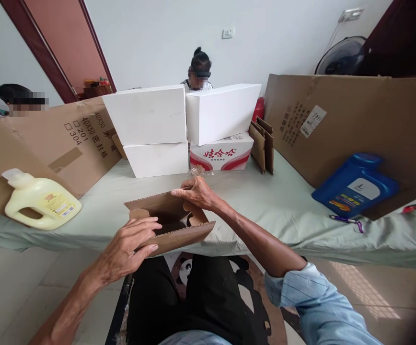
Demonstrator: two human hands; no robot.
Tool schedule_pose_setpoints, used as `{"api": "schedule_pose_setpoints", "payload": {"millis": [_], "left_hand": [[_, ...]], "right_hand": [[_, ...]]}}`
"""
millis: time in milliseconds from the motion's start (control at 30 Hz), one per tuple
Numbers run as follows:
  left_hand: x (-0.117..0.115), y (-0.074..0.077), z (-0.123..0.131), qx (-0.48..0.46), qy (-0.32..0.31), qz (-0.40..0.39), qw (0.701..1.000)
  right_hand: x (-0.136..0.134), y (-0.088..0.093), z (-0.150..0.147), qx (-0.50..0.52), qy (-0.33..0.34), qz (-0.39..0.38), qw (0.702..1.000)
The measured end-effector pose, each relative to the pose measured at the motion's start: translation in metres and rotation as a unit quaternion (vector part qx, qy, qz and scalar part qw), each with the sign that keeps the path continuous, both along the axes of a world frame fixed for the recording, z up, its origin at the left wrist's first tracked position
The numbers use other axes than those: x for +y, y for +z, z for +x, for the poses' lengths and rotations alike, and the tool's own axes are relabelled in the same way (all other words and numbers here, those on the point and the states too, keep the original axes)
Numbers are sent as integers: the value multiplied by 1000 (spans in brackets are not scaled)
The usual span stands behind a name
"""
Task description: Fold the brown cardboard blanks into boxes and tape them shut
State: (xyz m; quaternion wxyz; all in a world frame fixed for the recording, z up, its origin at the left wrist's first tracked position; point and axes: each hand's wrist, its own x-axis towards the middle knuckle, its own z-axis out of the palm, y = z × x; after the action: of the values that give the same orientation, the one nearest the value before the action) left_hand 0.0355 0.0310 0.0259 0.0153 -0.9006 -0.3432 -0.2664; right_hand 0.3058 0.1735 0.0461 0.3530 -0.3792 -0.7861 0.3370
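A small brown cardboard box (179,239) stands with its top flaps up near the front edge of the cloth-covered table. My left hand (136,244) grips its near left side, fingers reaching over the rim and thumb against the outer face. On the far side, my right hand (197,194) holds the upper edge, thumb along the top. Its other fingers are partly hidden. The inside of the box is dark, so I cannot tell what it holds. Just beyond my right hand lies crumpled clear tape (200,171).
White boxes (146,115) and a red-and-white carton (220,153) are stacked ahead. Large cardboard panels (337,129) flank the table. A cream jug (42,201) stands left; a blue bottle (355,184) and a purple pen (344,220) are right. Two people sit beyond.
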Motion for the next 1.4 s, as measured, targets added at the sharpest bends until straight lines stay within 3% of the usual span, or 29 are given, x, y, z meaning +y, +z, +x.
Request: {"api": "schedule_pose_setpoints", "payload": {"millis": [200, 367, 567, 700, 900, 1133, 1400], "left_hand": [[18, 8, 2, 38, -24, -77, 996], [16, 19, 8, 87, -34, -82, 992], [10, 22, 14, 120, -28, -69, 990], [1, 25, 7, 160, 9, -76, 984], [-11, 23, -12, 203, 49, -22, 978], [-14, 20, -6, 224, 70, 16, 972], [-20, 19, -21, 203, 93, 89, 971]], "right_hand": [[-21, 8, -8, -185, -126, 84, 971], [-51, 15, -11, -312, -109, 113, 937], [-61, 28, -13, -407, -71, 102, 905], [-50, 35, -1, -367, -15, 79, 927], [-21, 40, 24, -235, 61, -15, 970], [-43, 36, 14, -292, 7, 98, 951], [-39, 28, 28, -244, 32, 113, 963]]}}
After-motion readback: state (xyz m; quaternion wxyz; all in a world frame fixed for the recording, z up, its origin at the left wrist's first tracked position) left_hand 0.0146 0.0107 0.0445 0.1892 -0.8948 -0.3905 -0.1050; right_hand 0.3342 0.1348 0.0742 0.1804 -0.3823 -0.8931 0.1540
